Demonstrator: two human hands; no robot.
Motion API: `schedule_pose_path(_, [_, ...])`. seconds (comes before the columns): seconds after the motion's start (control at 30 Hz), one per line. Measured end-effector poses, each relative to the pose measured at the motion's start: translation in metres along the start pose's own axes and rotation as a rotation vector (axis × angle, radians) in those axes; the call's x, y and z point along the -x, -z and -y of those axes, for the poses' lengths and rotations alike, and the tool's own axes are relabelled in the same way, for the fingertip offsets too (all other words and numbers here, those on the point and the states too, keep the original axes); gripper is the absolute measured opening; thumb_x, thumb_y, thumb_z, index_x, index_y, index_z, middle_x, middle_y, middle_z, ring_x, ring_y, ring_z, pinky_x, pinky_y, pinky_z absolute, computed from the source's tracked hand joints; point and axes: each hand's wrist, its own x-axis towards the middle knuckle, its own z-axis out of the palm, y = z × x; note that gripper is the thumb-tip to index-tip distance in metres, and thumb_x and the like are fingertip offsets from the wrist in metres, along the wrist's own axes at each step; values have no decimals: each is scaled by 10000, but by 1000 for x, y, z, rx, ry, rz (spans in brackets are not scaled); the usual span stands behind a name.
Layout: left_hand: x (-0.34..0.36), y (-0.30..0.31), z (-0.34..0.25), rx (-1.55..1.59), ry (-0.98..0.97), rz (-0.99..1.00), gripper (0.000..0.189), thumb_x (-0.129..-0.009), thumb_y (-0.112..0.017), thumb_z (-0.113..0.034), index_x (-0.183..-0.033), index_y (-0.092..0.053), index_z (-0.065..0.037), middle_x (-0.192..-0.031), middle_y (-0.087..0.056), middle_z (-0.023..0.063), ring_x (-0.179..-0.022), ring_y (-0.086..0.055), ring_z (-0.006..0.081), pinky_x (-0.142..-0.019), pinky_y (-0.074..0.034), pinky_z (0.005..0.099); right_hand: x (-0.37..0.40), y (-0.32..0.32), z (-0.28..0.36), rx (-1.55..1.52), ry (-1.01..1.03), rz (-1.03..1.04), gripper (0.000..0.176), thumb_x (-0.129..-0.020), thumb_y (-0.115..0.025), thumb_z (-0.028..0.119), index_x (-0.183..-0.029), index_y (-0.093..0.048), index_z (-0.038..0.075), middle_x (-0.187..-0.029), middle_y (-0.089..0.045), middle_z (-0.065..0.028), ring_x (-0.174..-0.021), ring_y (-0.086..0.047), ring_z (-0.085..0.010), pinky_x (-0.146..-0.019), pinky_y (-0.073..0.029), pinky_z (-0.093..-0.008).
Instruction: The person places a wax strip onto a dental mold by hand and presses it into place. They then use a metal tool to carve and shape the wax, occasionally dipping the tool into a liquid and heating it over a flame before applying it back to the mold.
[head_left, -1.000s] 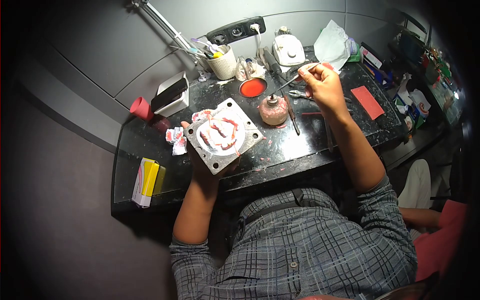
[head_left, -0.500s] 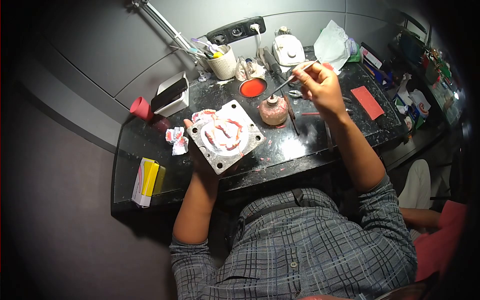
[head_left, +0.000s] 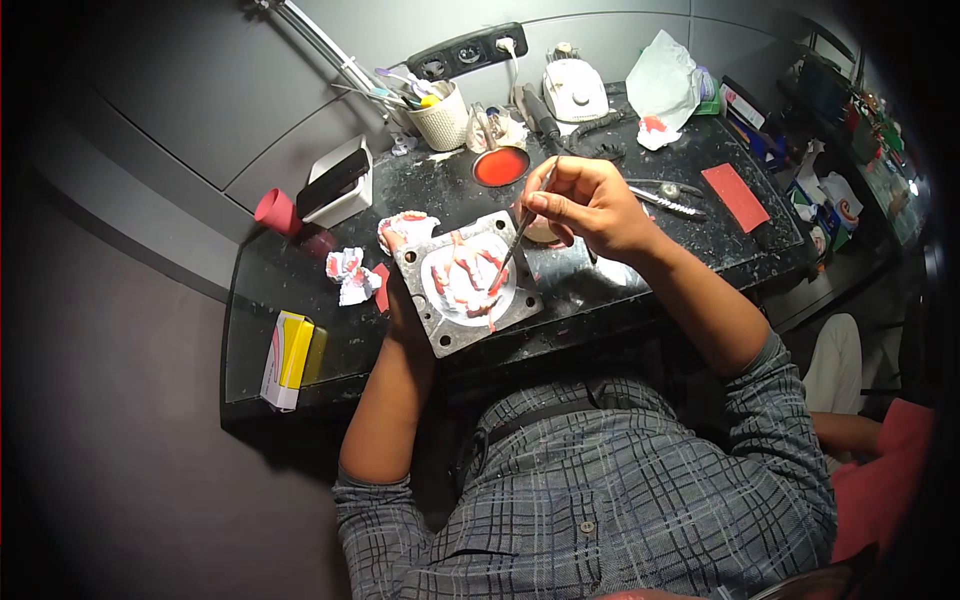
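Observation:
My left hand [head_left: 401, 308] holds a square metal dental flask half [head_left: 437, 335] from below, its fingers mostly hidden. White plaster [head_left: 466, 310] fills the flask's round middle, with a curved ridge of red wax [head_left: 494, 296] on it. Between the fingertips of my right hand [head_left: 592, 205] is a thin dark wax spatula [head_left: 524, 222]. It slants down to the left, its tip at the wax on the right side of the plaster. Partly hidden behind my right hand stands a spirit burner [head_left: 543, 233]. A plaster model [head_left: 407, 229] lies just behind the flask.
A pan of red melted wax [head_left: 500, 168] sits behind the flask. Plaster pieces [head_left: 352, 277] and a yellow-white box [head_left: 288, 362] lie left; a pink wax sheet [head_left: 735, 198] lies right. At the back are a brush cup [head_left: 440, 120] and white device [head_left: 575, 92]. Another person's arm [head_left: 846, 433] shows at right.
My right hand has come down and left from above the burner, bringing the spatula's tip to the wax in the flask. The flask has shifted slightly right and turned a little.

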Motion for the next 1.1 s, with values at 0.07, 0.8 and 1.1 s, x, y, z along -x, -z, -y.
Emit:
schedule_pose_path(0.07, [-9,24,2,-76,-37,-50,703,-1014,-390,-713,-1324,-534,-98,-1232,-656,197,-1078,-681,368,-920,-587,522,0,-1,1,13,7,8,134,-1013,-680,104,-1021,-638,-23,-755,-619,-23,-558,-519,-62,-498,-400,-230])
schedule_pose_path(0.8, [10,-36,-1,253,232,232,692,-1005,-401,-721,-1350,-499,-130,-1206,-629,175,-1072,-654,334,-922,-576,505,1,-3,4,1,-25,-4,126,-1023,-664,91,-1006,-637,-31,-750,-613,-22,-527,-502,-62,-491,-395,-230])
schedule_pose_path(1.1, [8,-25,-1,283,248,271,707,-995,-423,-728,-1358,-494,-125,-1231,-622,168,-1103,-646,326,-944,-573,515,2,-3,2,48,-22,-16,131,-1018,-673,93,-1004,-643,-34,-761,-646,-36,-518,-503,-45,-479,-390,-218])
